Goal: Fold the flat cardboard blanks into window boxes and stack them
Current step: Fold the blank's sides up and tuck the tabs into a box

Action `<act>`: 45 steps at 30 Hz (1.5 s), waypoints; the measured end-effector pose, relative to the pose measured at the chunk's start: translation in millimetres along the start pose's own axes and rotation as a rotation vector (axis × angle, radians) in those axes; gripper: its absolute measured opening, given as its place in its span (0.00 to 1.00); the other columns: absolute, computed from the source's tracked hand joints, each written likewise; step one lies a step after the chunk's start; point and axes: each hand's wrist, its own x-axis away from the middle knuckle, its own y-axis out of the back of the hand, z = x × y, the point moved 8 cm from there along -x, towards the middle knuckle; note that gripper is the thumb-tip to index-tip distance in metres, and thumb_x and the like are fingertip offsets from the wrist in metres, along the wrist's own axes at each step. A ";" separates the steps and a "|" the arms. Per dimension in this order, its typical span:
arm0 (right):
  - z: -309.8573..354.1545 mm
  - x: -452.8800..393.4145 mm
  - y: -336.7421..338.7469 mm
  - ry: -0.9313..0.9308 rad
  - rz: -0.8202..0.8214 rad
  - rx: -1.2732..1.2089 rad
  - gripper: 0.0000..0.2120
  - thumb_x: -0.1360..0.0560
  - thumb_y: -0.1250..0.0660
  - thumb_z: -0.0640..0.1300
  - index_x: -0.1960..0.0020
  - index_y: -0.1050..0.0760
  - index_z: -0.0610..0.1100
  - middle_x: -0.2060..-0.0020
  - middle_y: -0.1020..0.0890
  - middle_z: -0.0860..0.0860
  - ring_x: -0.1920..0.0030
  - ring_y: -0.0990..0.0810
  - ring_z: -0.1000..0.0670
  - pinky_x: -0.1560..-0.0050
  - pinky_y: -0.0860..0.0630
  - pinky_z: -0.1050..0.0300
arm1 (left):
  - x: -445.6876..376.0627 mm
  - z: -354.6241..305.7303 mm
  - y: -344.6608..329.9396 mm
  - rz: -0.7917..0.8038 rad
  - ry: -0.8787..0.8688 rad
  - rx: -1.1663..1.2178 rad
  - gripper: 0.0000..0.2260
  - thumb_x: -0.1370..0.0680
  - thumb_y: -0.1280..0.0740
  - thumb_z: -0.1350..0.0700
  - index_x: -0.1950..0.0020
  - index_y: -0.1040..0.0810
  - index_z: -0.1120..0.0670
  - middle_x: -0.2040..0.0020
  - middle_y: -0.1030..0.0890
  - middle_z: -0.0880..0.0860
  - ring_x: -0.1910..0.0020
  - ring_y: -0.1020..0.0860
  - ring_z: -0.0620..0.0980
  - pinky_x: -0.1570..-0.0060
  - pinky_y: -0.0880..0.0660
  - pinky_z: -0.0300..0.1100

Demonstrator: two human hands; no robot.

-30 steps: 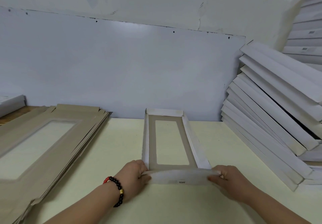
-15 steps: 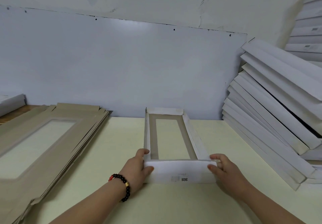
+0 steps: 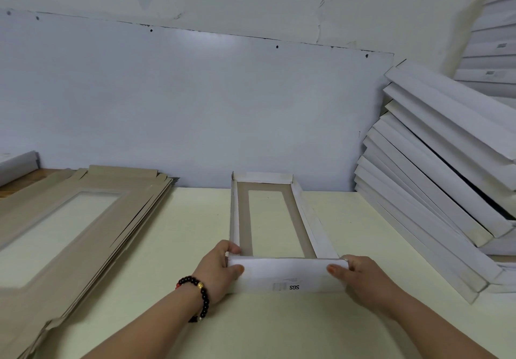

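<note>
A long white window box (image 3: pixel 307 216) lies open side up on the cream table (image 3: pixel 201 227), its brown inside and clear window showing. All its walls stand up, and the near end wall carries a small printed mark. My left hand (image 3: pixel 220 269) grips the near left corner, thumb on the outer face and fingers curled over the rim. My right hand (image 3: pixel 360 277) grips the near right corner the same way. A pile of flat brown blanks (image 3: pixel 92 213) with window cut-outs lies to the left.
Several folded white boxes (image 3: pixel 435 191) lean in a slanting stack at the right, with more stacked higher behind (image 3: pixel 491 51). A pale wall panel (image 3: pixel 195 101) closes the table's far edge. Another white box end (image 3: pixel 16 163) shows at far left.
The near end flap, bowed and lying low a second ago, now stands upright as a wall. Both hands shifted from pinching the flap's ends to gripping the box's near corners.
</note>
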 end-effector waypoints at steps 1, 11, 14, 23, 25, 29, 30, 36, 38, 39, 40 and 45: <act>0.9 -0.6 0.3 -0.007 0.012 -0.012 0.10 0.24 0.31 0.44 0.64 0.20 0.45 0.69 0.20 0.53 0.71 0.26 0.55 0.69 0.34 0.64 | -0.3 -0.4 -0.2 0.000 -0.004 0.002 0.09 0.22 0.35 0.59 0.46 0.30 0.48 0.62 0.25 0.50 0.67 0.29 0.44 0.70 0.34 0.32; -6.7 0.3 5.7 -0.038 0.002 0.142 0.15 0.21 0.35 0.49 0.60 0.23 0.39 0.69 0.26 0.52 0.69 0.32 0.53 0.66 0.37 0.59 | -2.6 1.7 -0.5 -0.006 -0.015 -0.043 0.08 0.22 0.35 0.59 0.50 0.31 0.47 0.66 0.28 0.49 0.72 0.32 0.44 0.73 0.36 0.32; -5.1 -0.4 11.8 -0.032 -0.098 0.257 0.17 0.22 0.35 0.50 0.68 0.32 0.47 0.74 0.29 0.56 0.71 0.33 0.54 0.64 0.37 0.57 | -1.6 2.1 0.7 -0.033 -0.021 -0.099 0.07 0.21 0.37 0.57 0.47 0.33 0.48 0.65 0.26 0.50 0.70 0.30 0.44 0.71 0.35 0.33; 6.6 13.1 10.0 0.035 -0.316 0.209 0.09 0.26 0.30 0.44 0.53 0.30 0.48 0.69 0.24 0.51 0.65 0.26 0.52 0.65 0.32 0.58 | 5.0 -3.8 5.2 -0.196 -0.037 -0.254 0.16 0.23 0.33 0.53 0.45 0.40 0.47 0.65 0.26 0.47 0.67 0.27 0.44 0.69 0.33 0.37; 10.7 18.1 9.9 0.078 -0.361 0.225 0.08 0.26 0.30 0.43 0.57 0.30 0.48 0.70 0.24 0.53 0.69 0.28 0.55 0.68 0.34 0.62 | 7.8 -5.6 6.0 -0.222 -0.044 -0.261 0.16 0.24 0.33 0.53 0.46 0.40 0.47 0.61 0.24 0.46 0.63 0.24 0.46 0.65 0.30 0.37; 12.7 24.9 5.0 0.135 -0.402 0.301 0.08 0.23 0.33 0.42 0.58 0.29 0.51 0.66 0.20 0.55 0.66 0.25 0.58 0.64 0.29 0.61 | 10.9 -7.2 6.9 -0.266 -0.050 -0.274 0.13 0.25 0.32 0.52 0.54 0.39 0.46 0.57 0.24 0.44 0.64 0.26 0.42 0.68 0.35 0.33; 12.7 25.4 2.0 0.145 -0.386 0.307 0.07 0.23 0.35 0.41 0.56 0.29 0.52 0.60 0.18 0.58 0.61 0.23 0.58 0.60 0.28 0.60 | 11.2 -7.1 7.0 -0.277 -0.047 -0.282 0.13 0.25 0.32 0.52 0.56 0.39 0.46 0.58 0.24 0.44 0.66 0.27 0.42 0.69 0.36 0.33; 7.3 30.7 -1.1 0.179 -0.383 0.307 0.11 0.21 0.41 0.38 0.40 0.29 0.48 0.40 0.28 0.63 0.48 0.21 0.53 0.50 0.30 0.61 | 11.6 -8.4 9.3 -0.335 -0.069 -0.275 0.14 0.26 0.30 0.51 0.57 0.37 0.46 0.55 0.29 0.45 0.64 0.28 0.41 0.69 0.38 0.31; 5.5 32.3 -1.0 0.194 -0.376 0.327 0.09 0.21 0.39 0.39 0.45 0.28 0.51 0.48 0.25 0.61 0.50 0.22 0.57 0.53 0.31 0.63 | 10.7 -9.2 8.1 -0.340 -0.090 -0.310 0.14 0.25 0.31 0.52 0.59 0.37 0.46 0.56 0.30 0.45 0.64 0.29 0.41 0.69 0.39 0.31; 5.6 33.2 0.3 0.198 -0.383 0.339 0.08 0.22 0.38 0.39 0.50 0.27 0.53 0.51 0.23 0.59 0.52 0.21 0.56 0.54 0.30 0.61 | 10.0 -9.6 7.6 -0.340 -0.095 -0.330 0.13 0.25 0.32 0.52 0.60 0.37 0.47 0.57 0.31 0.45 0.64 0.29 0.41 0.69 0.38 0.31; 5.7 33.8 2.6 0.204 -0.397 0.350 0.09 0.23 0.36 0.40 0.55 0.26 0.54 0.54 0.19 0.56 0.53 0.20 0.55 0.55 0.29 0.60 | 9.5 -10.1 7.1 -0.343 -0.101 -0.350 0.13 0.24 0.32 0.52 0.61 0.36 0.47 0.57 0.31 0.45 0.64 0.28 0.43 0.68 0.37 0.32; 17.2 35.1 2.6 0.357 -0.367 0.547 0.07 0.23 0.33 0.42 0.59 0.22 0.52 0.58 0.19 0.62 0.55 0.23 0.61 0.54 0.29 0.69 | 8.7 -15.3 1.8 -0.318 -0.174 -0.424 0.09 0.23 0.37 0.56 0.62 0.31 0.49 0.58 0.28 0.47 0.61 0.25 0.48 0.59 0.28 0.39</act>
